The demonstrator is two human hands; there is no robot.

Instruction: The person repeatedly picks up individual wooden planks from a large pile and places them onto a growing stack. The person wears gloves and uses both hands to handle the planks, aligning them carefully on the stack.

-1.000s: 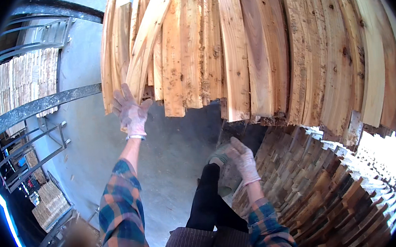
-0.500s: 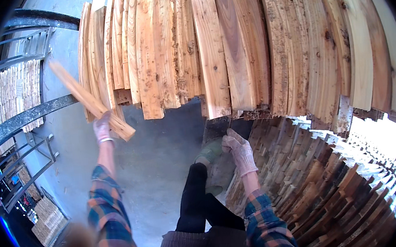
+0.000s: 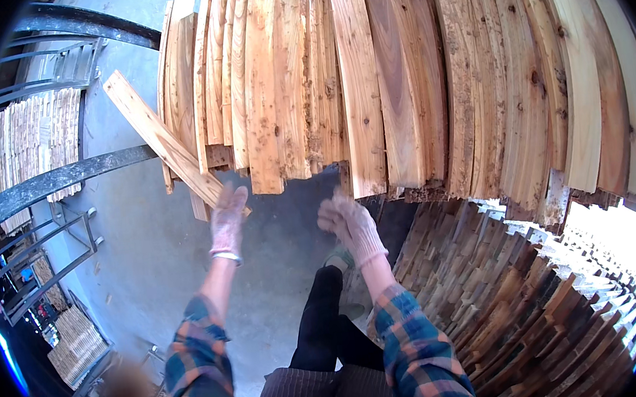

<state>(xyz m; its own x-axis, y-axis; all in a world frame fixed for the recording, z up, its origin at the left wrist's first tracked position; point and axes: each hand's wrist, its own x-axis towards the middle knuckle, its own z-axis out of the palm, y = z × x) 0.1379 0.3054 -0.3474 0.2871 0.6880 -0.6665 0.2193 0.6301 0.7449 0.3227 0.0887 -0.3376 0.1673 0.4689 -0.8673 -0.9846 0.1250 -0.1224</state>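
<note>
A loose wooden board (image 3: 157,137) lies slanted across the left end of a row of upright-looking planks (image 3: 263,90). At the board's near end is my left hand (image 3: 227,223), in a pale knit glove, its fingers stretched out over the wood and not wrapped round it. My right hand (image 3: 355,229), gloved the same way, hangs just below the planks' near ends. Its fingers are apart, slightly blurred, with nothing in them.
A large stack of wood strips (image 3: 484,282) stands at the lower right. Dark curved metal bars (image 3: 66,175) reach in from the left. Beyond them are metal frames (image 3: 43,260) and another pile of strips (image 3: 30,144). Grey floor (image 3: 264,279) shows around my legs.
My left hand has slid from around the board to its near end and loosened. The board rests across the planks. My right hand has moved left, its fingers opening. The view has shifted slightly.
</note>
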